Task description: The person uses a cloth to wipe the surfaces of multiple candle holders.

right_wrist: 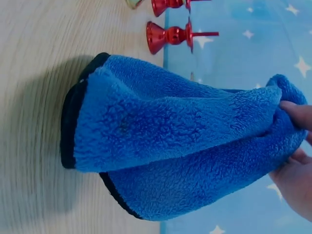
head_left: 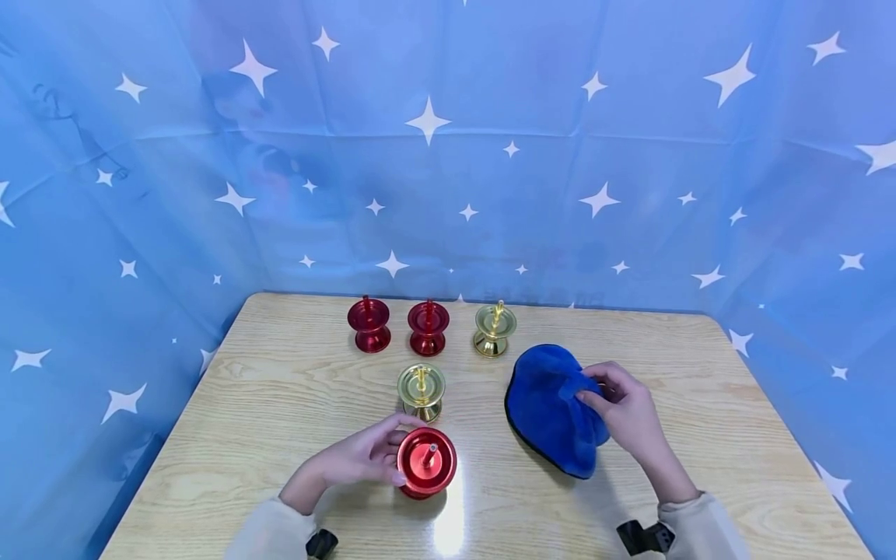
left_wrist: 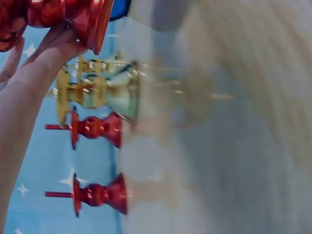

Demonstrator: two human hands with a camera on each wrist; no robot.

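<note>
My left hand (head_left: 357,456) grips a red metal candle holder (head_left: 420,486) from its left side, near the front of the table. Its round dish and central spike face up in the head view; part of its body (left_wrist: 66,12) shows at the top left in the left wrist view. To the right, my right hand (head_left: 626,408) pinches a blue plush cloth (head_left: 549,404) with a black edge between thumb and fingers. The cloth (right_wrist: 180,131) hangs in folds from that pinch, its dark edge close over the tabletop. A gold candle holder (head_left: 421,386) stands just behind the held red one.
Along the table's back edge stand two red candle holders (head_left: 368,317) and a gold candle holder (head_left: 495,321), all upright. The wood-grain table (head_left: 266,373) meets a blue curtain (head_left: 448,179) with white stars behind it.
</note>
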